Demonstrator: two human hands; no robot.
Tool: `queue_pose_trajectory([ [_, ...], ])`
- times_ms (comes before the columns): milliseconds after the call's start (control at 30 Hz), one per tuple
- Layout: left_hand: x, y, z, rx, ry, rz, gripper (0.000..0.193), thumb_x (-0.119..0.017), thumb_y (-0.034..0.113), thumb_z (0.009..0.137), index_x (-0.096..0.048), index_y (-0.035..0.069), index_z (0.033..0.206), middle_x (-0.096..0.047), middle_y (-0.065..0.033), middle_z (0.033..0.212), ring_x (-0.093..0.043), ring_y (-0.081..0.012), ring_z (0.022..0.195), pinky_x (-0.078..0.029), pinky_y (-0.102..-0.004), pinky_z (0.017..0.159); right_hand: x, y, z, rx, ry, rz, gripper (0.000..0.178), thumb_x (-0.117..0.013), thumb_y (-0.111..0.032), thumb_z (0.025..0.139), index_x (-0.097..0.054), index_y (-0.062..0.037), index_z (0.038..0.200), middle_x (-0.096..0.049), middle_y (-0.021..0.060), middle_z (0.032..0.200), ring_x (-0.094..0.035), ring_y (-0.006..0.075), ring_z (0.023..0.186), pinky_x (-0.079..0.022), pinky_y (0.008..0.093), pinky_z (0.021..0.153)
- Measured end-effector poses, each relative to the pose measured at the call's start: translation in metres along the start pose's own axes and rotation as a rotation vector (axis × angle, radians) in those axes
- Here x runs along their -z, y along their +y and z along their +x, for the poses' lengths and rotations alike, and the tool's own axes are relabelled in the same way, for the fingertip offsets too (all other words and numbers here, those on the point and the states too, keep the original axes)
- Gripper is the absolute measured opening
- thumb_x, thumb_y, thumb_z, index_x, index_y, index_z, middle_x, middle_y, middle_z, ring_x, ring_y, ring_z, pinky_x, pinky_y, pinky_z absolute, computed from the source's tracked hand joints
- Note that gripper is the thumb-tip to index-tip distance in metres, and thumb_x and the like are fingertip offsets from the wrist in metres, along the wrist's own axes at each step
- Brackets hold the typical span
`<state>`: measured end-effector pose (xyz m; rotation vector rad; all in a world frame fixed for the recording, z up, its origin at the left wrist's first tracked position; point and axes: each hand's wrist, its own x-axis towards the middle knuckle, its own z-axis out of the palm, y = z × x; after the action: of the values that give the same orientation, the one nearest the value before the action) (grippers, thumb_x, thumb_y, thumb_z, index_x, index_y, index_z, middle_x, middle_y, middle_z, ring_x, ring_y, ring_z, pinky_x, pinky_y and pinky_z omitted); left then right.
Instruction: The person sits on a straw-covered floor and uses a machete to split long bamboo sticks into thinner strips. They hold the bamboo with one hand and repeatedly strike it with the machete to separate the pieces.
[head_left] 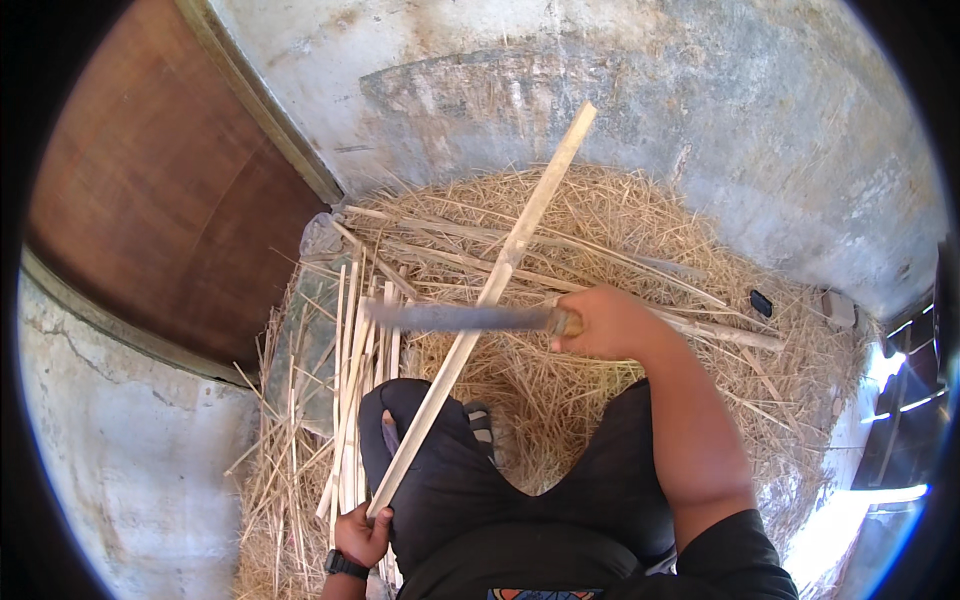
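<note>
A long split bamboo strip (440, 385) slants from beside my left thigh up toward the wall, its pale hollow side showing and a node near its middle. My left hand (363, 537), with a dark watch on the wrist, is closed round its near end. In my right hand (608, 322) is the wooden handle of a machete (450, 317). The blade points left and crosses over the strip, slightly blurred; whether it touches the strip I cannot tell. The strip passes over my left knee.
Several thin bamboo strips (350, 390) lie to my left. Longer bamboo pieces (740, 333) lie across the straw (620, 210) ahead. A small black object (761, 302) and a brick-like block (838, 309) are at right. A stained wall (700, 90) and a brown door (170, 190) enclose the space.
</note>
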<state>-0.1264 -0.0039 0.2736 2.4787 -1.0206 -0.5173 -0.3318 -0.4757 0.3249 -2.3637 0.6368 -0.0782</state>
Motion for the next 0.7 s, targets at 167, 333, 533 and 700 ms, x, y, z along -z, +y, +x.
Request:
queue_pose_trajectory([
  [167, 0.003, 0.007, -0.005, 0.002, 0.053, 0.016, 0.051, -0.069, 0.045, 0.091, -0.069, -0.006, 0.093, -0.063, -0.0159, 0.055, -0.067, -0.0328, 0.054, -0.053, -0.0404, 0.054, 0.008, -0.014, -0.003, 0.013, -0.029, -0.015, 0.036, -0.079, -0.034, 0.080, -0.067, -0.0058, 0.098, -0.066, 0.0094, 0.079, -0.064, 0.0275, 0.076, -0.049, 0.0440, 0.073],
  [333, 0.001, -0.006, 0.002, -0.058, 0.038, 0.069, 0.054, -0.068, 0.048, 0.092, -0.065, -0.004, 0.078, -0.061, -0.0130, 0.053, -0.063, -0.0245, 0.048, -0.048, -0.0374, 0.049, 0.031, 0.025, 0.002, -0.323, 0.316, 0.121, 0.040, -0.079, -0.038, 0.080, -0.065, -0.0037, 0.096, -0.067, 0.0142, 0.084, -0.066, 0.0301, 0.081, -0.051, 0.0443, 0.073],
  [533, 0.003, -0.002, 0.002, 0.011, -0.015, -0.053, 0.057, -0.068, 0.049, 0.091, -0.070, -0.007, 0.099, -0.059, -0.0143, 0.052, -0.064, -0.0281, 0.048, -0.049, -0.0380, 0.050, 0.007, 0.007, 0.002, -0.039, 0.264, -0.022, 0.034, -0.078, -0.035, 0.081, -0.066, -0.0061, 0.095, -0.066, 0.0137, 0.078, -0.066, 0.0305, 0.074, -0.052, 0.0437, 0.069],
  [700, 0.001, -0.011, 0.001, 0.044, -0.032, -0.090, 0.053, -0.068, 0.048, 0.092, -0.070, -0.005, 0.096, -0.059, -0.0131, 0.051, -0.063, -0.0263, 0.047, -0.048, -0.0370, 0.049, -0.027, -0.036, 0.002, 0.243, 0.073, -0.096, 0.029, -0.077, -0.032, 0.078, -0.067, -0.0097, 0.094, -0.068, 0.0148, 0.081, -0.068, 0.0347, 0.079, -0.052, 0.0449, 0.069],
])
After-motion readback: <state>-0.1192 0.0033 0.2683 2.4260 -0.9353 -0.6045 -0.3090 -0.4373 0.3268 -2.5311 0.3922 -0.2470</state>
